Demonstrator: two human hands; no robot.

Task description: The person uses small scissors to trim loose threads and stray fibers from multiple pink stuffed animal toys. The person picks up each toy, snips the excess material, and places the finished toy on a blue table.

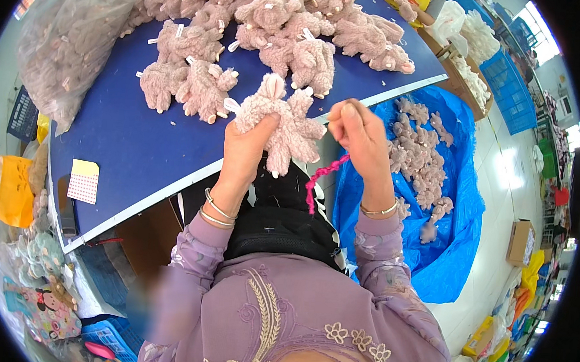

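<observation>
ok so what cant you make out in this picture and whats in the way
Head view, hidden: anything the right hand may be pinching, behind its own curled grip.
Head view, hidden: part of the held plush toy, under the left hand.
Head view, cut off: the plush pile, by the upper edge.
Head view, too small: the card's marks.

Left grip closed, right grip curled
</observation>
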